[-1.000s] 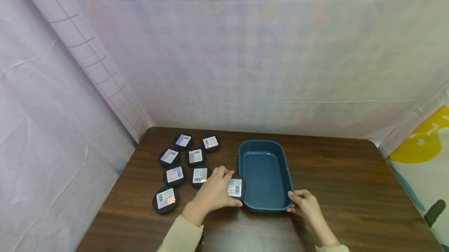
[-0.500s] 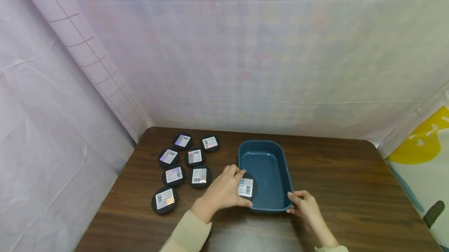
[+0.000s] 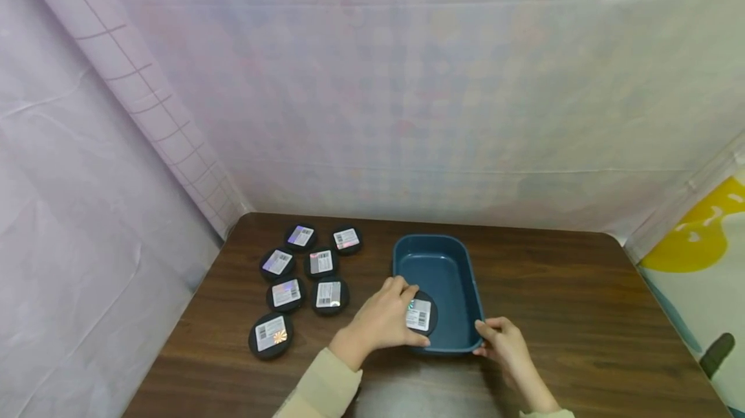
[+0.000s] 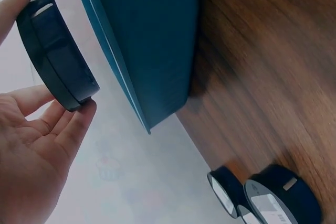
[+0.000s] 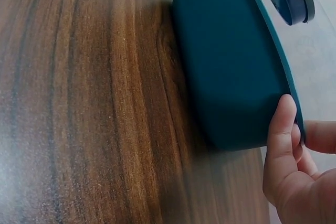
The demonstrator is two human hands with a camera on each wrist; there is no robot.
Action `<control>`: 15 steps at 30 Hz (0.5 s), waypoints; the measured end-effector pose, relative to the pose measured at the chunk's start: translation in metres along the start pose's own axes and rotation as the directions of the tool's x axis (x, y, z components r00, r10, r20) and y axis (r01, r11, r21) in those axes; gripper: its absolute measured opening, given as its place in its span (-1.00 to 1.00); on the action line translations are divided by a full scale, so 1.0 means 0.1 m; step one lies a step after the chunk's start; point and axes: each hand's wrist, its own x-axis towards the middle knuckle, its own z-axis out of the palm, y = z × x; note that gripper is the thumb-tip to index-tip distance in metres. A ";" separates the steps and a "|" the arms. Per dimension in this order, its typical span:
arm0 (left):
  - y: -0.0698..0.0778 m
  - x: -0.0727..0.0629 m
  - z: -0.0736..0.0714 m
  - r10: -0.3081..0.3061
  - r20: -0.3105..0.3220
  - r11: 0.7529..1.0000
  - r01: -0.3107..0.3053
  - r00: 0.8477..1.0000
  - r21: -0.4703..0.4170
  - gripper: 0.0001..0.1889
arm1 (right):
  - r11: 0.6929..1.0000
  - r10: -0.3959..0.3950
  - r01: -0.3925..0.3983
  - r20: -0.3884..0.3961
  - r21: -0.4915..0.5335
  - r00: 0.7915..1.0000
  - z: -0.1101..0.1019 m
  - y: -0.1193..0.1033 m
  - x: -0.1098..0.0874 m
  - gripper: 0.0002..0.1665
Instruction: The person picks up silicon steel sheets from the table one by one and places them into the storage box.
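Above the blue tray [image 3: 454,301]: black disc [image 4: 58,51], held in the air at about the seven-thirty position of the opening. Its white label [image 3: 419,314] faces up.
Disc shift: one second ago, the disc is at the tray's left wall, at eight o'clock; it now overlaps the opening, within the rim outline as seen from the head camera.
Carry status: the passage over the wall appears nearly complete. The disc is not yet set down; the left wrist view shows a gap between disc and rim, the two roughly parallel.
Disc in grip: the disc lies at three o'clock from the left hand [image 3: 381,321]. A finger bears on its edge near eleven o'clock, the thumb near half past five.
Left-hand grip: clamped on the disc's edge, thumb opposite fingers.
Right-hand grip: the right hand [image 3: 506,343] pinches the tray rim at the five o'clock corner, as in the earlier pictures.
Loose discs: seven units [image 3: 321,263], flat, labels up, between half past eight and ten o'clock from the tray; neither hand touches them.
Table: dark wood-grain surface [image 3: 582,314], supporting the tray and loose discs.
Backdrop: pale patterned cloth [image 3: 372,101], behind the table at twelve o'clock.
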 end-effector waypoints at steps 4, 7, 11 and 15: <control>0.01 0.03 0.03 0.014 0.001 1.000 -0.014 1.000 0.010 -0.02 | 1.000 0.002 -0.002 -0.005 -0.006 1.000 0.01 -0.01 -0.01 -0.69; 0.02 0.04 0.06 0.018 0.002 1.000 -0.018 1.000 0.012 -0.02 | 1.000 0.003 -0.003 -0.005 -0.007 1.000 0.01 -0.01 -0.02 -0.69; 0.03 0.06 0.09 0.011 -0.002 1.000 -0.011 1.000 0.007 -0.02 | 1.000 0.000 0.000 0.001 0.008 1.000 0.02 -0.01 -0.03 -0.68; 0.04 0.08 0.14 -0.004 0.001 1.000 0.004 1.000 0.007 -0.01 | 1.000 0.002 -0.002 -0.004 0.021 1.000 0.03 0.01 -0.04 -0.68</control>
